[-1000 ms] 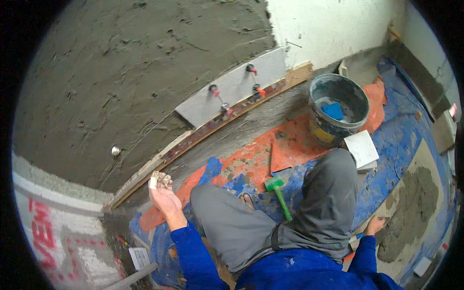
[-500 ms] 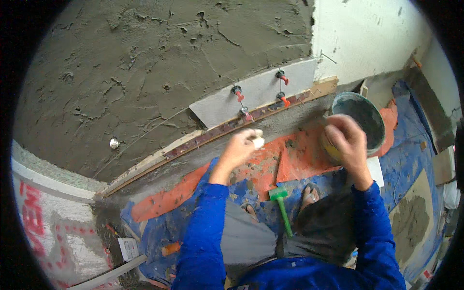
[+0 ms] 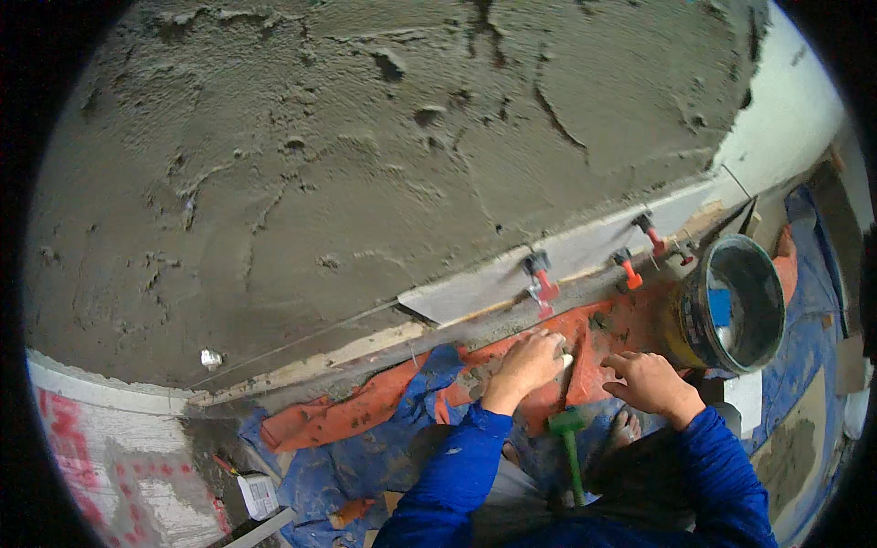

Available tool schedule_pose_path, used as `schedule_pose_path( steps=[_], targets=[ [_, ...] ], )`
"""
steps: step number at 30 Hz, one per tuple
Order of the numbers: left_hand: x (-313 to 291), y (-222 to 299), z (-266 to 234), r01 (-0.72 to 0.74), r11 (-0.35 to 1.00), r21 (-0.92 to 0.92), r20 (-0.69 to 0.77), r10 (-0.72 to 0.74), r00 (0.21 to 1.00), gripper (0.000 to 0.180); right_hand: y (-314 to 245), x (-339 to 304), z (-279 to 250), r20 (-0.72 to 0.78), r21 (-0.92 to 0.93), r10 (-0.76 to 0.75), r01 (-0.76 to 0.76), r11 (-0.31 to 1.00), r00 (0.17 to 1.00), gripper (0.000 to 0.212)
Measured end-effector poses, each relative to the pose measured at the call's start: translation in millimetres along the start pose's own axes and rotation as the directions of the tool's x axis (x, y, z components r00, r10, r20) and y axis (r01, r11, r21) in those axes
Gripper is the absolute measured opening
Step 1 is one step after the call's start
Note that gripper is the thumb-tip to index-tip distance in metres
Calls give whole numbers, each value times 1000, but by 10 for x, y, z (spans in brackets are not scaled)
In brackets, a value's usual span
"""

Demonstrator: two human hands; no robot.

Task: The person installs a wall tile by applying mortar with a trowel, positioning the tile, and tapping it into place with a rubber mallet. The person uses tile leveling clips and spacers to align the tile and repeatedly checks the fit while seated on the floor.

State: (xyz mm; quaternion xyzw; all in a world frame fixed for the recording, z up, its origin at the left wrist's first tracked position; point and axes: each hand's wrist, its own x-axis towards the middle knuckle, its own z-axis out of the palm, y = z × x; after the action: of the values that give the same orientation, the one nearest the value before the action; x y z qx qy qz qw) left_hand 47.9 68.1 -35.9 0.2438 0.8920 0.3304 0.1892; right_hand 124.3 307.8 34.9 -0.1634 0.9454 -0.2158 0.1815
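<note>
Left hand: the left hand (image 3: 528, 363) is low over the orange sheet (image 3: 384, 406), fingers curled around a small white piece (image 3: 567, 360) that peeks out at the knuckles, so it can be carried close to the wall's foot.
Right hand: the right hand (image 3: 650, 383) hovers just beside it, palm down, fingers loosely bent and holding nothing; it is free to help or reach.
White piece: in the left hand's grasp, just below the grey tile (image 3: 548, 265) and near the red clips.
Tile: it leans flat on the mortar wall (image 3: 365, 155), its lower edge on a wooden strip (image 3: 347, 352) that seems to keep the row level.
Red clips: three clips (image 3: 541, 283) sit along the tile's lower edge, likely pinning it while the mortar sets.
Bucket: the bucket (image 3: 731, 306) stands to the right, within the right hand's reach.
Mallet: a green-headed mallet (image 3: 568, 438) lies between the forearms, untouched, handy for tapping.
Sheets: orange and blue sheeting (image 3: 338, 466) covers the floor, probably to catch drips.
</note>
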Motion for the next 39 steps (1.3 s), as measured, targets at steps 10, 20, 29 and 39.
schedule_pose_path(
  steps=[10, 20, 29, 39],
  targets=[
    [216, -28, -73, 113, 993, 26, 221, -116, 968, 34, 79, 638, 74, 138, -38, 1, 5, 999, 990, 38],
    [232, -148, 12, -12, 1000, 18, 229, 7, 973, 38, 336, 625, 135, 115, -67, 109, -102, 993, 987, 38],
    [-623, 131, -548, -40, 881, -472, -251, -91, 964, 22, 408, 630, -31, 19, -27, 59, -59, 998, 998, 30],
    [-992, 159, -955, -459, 653, -603, -797, -472, 377, 28, 129, 658, -115, -171, 112, -129, 149, 982, 977, 27]
  ],
)
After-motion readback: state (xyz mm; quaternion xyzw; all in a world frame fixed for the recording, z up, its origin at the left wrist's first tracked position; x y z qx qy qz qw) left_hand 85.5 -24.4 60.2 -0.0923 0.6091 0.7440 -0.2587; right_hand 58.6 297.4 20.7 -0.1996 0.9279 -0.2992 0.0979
